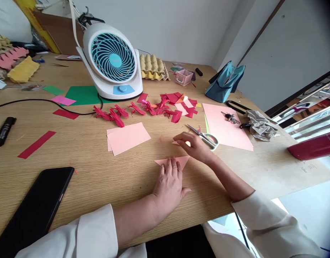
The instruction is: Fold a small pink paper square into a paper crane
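My left hand (170,182) lies flat with its fingers stretched out, pressing a pink folded paper triangle (184,161) onto the wooden table. Most of the triangle is hidden under those fingers. Farther right, my right hand (195,147) is bent, thumb and forefinger close together at a small pink paper scrap (188,143). The hand covers part of the scrap. Just beyond it lie scissors (205,137) with pale handles, blades partly apart and pointing away to the left. To the left rest pink paper rectangles (129,139), overlapping.
Several folded red paper pieces (116,116) run across the table before a white fan (113,61). A pink sheet (226,129) bears keys (231,117). At left are a phone (36,208), a marker (4,132) and a red strip (37,144). A blue bag (224,83) stands back right.
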The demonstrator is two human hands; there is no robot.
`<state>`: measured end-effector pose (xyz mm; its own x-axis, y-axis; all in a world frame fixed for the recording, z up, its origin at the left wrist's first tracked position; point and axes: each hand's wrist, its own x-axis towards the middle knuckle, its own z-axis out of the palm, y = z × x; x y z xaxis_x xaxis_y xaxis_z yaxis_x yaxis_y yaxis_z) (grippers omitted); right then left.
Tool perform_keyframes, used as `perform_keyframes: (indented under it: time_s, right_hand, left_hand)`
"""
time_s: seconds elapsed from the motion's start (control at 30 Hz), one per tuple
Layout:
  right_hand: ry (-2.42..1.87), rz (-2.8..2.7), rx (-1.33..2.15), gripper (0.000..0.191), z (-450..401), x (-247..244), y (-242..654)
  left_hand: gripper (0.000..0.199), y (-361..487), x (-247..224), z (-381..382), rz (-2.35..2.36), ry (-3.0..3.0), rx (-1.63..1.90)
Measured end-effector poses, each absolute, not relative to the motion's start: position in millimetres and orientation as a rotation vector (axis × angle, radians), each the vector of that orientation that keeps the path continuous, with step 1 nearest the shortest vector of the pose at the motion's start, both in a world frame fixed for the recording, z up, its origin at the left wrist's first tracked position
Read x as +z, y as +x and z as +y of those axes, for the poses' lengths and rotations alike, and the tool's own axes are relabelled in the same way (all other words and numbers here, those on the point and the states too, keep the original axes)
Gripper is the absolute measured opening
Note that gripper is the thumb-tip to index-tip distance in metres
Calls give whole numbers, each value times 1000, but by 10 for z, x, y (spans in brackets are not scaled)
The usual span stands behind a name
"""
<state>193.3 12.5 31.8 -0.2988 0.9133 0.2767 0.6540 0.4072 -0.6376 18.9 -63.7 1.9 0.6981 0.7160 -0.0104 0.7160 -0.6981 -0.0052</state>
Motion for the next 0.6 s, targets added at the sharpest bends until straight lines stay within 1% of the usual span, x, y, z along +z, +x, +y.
perform_keyframes:
  time_s: [0.07,0.2,0.27,0.43,0.53,0.6]
  right_hand:
    - [-1402,-2003,585,23,17,256,2053]
    - [-1496,-2005,523,20,-45,101,2143]
    - [-1507,-2049,480,20,-42,61,2173]
    - [-1533,-2140,391,21,-91,56,2257]
    - [-1557,-2146,424,18,-133,82,2271]
    - [-1584,-2139,455,16,-147,107,2270]
  left_hand:
    - [84,181,44,-617,-1200,-2885,45]
    - [85,166,84,-579,-1206,-2896,50]
    - [82,159,98,-556,-1199,-2901,28]
    - [65,139,102,-469,-1188,-2905,-38]
    - [50,123,82,-425,-1163,-2903,-61]
    - [45,118,72,-410,-1151,-2894,-66]
